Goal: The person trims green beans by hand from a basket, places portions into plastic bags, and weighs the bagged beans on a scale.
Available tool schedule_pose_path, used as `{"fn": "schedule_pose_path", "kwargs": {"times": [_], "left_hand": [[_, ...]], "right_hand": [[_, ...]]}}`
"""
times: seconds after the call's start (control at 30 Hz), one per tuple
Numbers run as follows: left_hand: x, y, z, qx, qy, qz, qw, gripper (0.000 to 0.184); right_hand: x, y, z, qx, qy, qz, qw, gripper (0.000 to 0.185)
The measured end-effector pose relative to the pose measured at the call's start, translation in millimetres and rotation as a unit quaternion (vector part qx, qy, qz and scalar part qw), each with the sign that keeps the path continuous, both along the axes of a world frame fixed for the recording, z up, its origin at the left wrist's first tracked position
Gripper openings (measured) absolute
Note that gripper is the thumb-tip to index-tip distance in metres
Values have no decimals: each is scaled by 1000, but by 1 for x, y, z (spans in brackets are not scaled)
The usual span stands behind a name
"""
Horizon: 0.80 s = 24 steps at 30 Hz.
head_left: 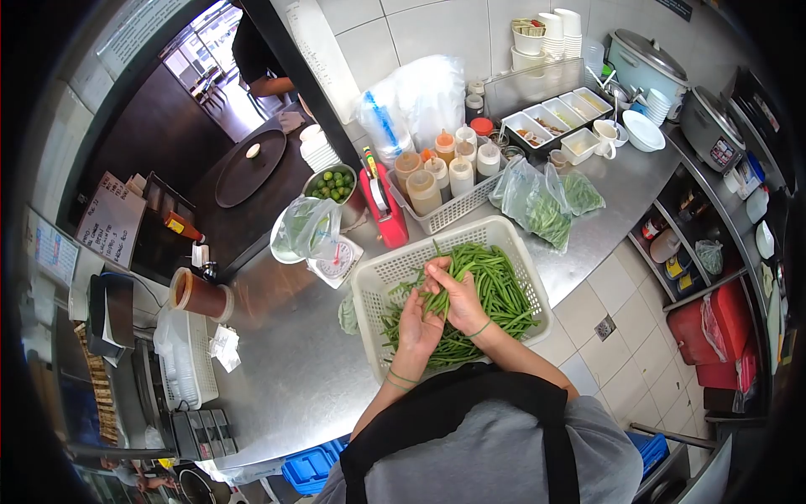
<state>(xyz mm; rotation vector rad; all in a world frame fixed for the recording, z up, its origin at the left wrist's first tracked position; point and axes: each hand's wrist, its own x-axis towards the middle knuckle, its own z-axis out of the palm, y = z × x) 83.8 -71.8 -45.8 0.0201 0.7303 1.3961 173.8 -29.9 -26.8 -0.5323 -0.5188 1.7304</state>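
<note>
A white perforated basket (367,294) on the steel counter holds a heap of green beans (502,290). Above the beans, my left hand (418,326) and my right hand (457,298) are close together, near the basket's middle. The fingers of both hands are curled around some green beans. Part of what they hold is hidden behind the fingers. Thin green bands circle both wrists.
Behind the basket stand a red tape dispenser (384,206), a basket of sauce bottles (453,214) and bagged greens (541,206). A scale (336,260) is at the back left. A person's arm (273,86) shows beyond the opening.
</note>
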Motion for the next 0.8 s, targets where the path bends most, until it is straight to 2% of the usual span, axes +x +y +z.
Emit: {"fn": "schedule_pose_path", "kwargs": {"times": [0.1,0.2,0.3,0.4,0.43,0.47,0.5,0.53,0.57,0.6,0.63,0.67,0.73,0.77,0.8], "left_hand": [[2,2,11,14,23,13,1000,29],[0,2,9,11,10,11,1000,26],[3,0,18,-32,-3,7,999,25],[7,-3,36,-1,26,-5,1000,25],[-4,4,12,80,-46,-69,993,24],[-24,17,-33,160,-117,-131,972,23],[-27,20,-35,189,-73,-154,967,21],[-25,22,-15,218,-29,-175,960,21],[-17,24,6,193,128,-156,960,21],[-9,29,30,163,281,-133,936,23],[-15,41,19,202,402,-164,878,33],[-18,50,11,240,535,-172,791,35],[-20,65,5,297,756,-173,558,40],[-21,75,-11,287,753,-207,554,55],[-17,79,-14,281,772,-241,517,58]], "right_hand": [[4,-1,5,37,-5,20,999,16],[1,-9,24,59,-54,-19,997,27],[-5,-18,28,59,-93,42,993,37],[-3,-13,16,88,-121,124,981,40],[-1,-12,17,75,-105,117,985,39],[3,-11,19,62,-89,110,988,39],[7,-9,21,49,-73,104,991,39],[12,-4,20,46,-66,81,993,38],[19,1,19,43,-60,58,996,37],[26,7,17,40,-53,34,997,36],[34,12,16,44,-46,9,998,37],[43,16,14,49,-39,-16,998,37],[55,23,8,50,-28,-57,997,37],[58,25,3,46,-23,-74,996,36],[60,25,2,43,-18,-91,995,35]]}}
